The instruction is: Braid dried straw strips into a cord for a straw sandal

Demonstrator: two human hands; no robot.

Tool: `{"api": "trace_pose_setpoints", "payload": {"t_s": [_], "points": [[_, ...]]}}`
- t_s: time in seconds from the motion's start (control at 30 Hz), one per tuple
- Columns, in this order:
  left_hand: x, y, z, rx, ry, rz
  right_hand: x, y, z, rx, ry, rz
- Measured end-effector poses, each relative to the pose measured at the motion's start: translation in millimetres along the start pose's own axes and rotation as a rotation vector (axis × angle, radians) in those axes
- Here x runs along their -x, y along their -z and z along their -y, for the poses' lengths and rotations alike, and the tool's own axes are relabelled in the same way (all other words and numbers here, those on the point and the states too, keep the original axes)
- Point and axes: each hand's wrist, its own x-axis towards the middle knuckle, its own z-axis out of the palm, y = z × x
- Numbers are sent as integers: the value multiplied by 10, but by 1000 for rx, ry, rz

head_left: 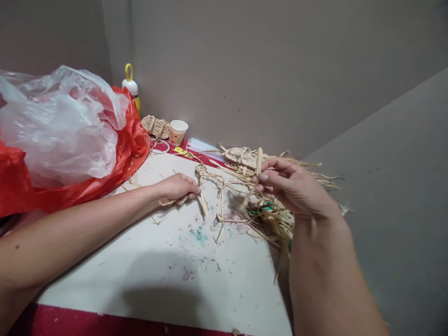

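My left hand (pixel 180 186) is closed in a pinch on a piece of twisted straw cord (pixel 200 173), just above the white board. One loose straw end hangs below its fingertips. To the right, my right hand (pixel 283 182) pinches a flat pale straw strip (pixel 259 161) that stands upright between thumb and fingers. Thin straw strands run across the board between the two hands. Beneath my right hand lies a heap of loose straw (pixel 280 224) with some green in it. A woven straw sandal sole (pixel 241 156) rests behind that hand.
The stained white board (pixel 168 289) lies on a red cloth (pixel 70 322). At left bulge red and clear plastic bags (pixel 80 126). Along the wall stand a yellow-and-white bottle (pixel 130 88), a small woven straw sole (pixel 156 127) and a paper cup (pixel 178 134). A white ring (pixel 161 150) lies near them.
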Motion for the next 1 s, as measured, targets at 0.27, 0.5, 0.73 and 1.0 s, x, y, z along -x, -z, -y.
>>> {"api": "trace_pose_setpoints", "payload": {"t_s": [0.27, 0.5, 0.73, 1.0], "points": [[-28, 19, 28, 7, -11, 25, 115, 33, 51, 394, 126, 324], [-21, 20, 28, -20, -33, 16, 102, -244, 91, 454, 157, 472], [-9, 0, 19, 68, -23, 4, 65, -438, -78, 399, 131, 568], [-24, -3, 18, 145, -43, 29, 41, -492, -120, 426, 74, 565]]}}
